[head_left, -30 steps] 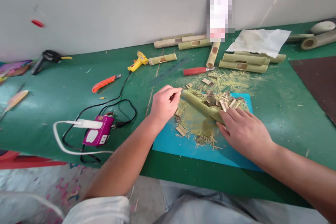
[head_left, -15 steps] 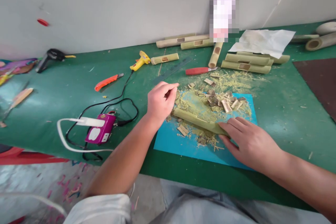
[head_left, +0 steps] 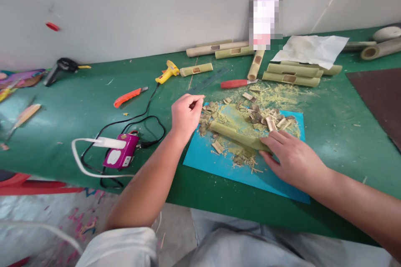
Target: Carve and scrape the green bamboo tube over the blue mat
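A green bamboo tube (head_left: 234, 134) lies slanted over a blue sheet (head_left: 203, 156) strewn with shavings and chips. My right hand (head_left: 286, 154) has its thumb and fingers closed round the tube's right end. Beyond the tube's left end, my left hand (head_left: 187, 112) is held in a pinch, thumb against forefinger; whatever it may hold is too small to tell. Dark and pale bamboo chips (head_left: 269, 120) are heaped behind the tube. A red-handled knife (head_left: 236, 84) rests on the green table behind the sheet.
Cut bamboo tubes (head_left: 291, 74) lie along the back, some under white paper (head_left: 310, 50). To the left are a yellow glue gun (head_left: 167, 72), an orange cutter (head_left: 130, 96), a purple power adapter (head_left: 121, 152) with cables, and a black tool (head_left: 61, 69). A dark mat (head_left: 380, 100) lies right.
My left hand has moved slightly left, away from the tube's left end. My right hand and the tube have shifted a little up and left in view.
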`<action>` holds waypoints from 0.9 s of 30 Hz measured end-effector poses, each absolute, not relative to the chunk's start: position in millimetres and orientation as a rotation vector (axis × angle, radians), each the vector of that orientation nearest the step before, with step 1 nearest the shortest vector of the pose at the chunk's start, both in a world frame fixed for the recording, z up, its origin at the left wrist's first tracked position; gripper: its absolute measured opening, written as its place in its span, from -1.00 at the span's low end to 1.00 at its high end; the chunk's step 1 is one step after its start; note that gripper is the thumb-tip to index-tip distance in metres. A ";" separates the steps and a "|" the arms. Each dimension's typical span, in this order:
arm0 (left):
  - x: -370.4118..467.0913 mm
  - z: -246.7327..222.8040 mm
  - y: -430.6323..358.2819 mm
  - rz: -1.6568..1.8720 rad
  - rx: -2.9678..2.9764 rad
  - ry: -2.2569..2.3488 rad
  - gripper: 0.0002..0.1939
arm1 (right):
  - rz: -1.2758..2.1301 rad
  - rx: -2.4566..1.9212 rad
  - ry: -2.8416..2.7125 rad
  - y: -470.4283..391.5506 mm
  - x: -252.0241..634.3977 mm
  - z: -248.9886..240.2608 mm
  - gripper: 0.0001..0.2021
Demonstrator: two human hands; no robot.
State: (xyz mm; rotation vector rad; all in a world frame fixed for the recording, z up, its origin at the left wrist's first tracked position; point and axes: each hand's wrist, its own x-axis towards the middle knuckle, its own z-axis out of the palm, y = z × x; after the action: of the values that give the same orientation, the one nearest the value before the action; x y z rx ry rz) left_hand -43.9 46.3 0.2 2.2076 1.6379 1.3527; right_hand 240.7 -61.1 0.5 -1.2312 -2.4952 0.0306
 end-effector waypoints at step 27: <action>-22.2 0.0 22.6 1.037 2.361 1.284 -0.86 | -0.162 -1.415 -2.402 -59.8 249.0 -0.8 -0.79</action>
State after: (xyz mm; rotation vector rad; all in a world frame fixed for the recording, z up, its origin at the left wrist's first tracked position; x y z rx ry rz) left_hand -22.2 22.6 0.0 2.3608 1.2840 1.0365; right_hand 249.0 -59.8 -0.8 -1.4152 -2.4018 -0.1621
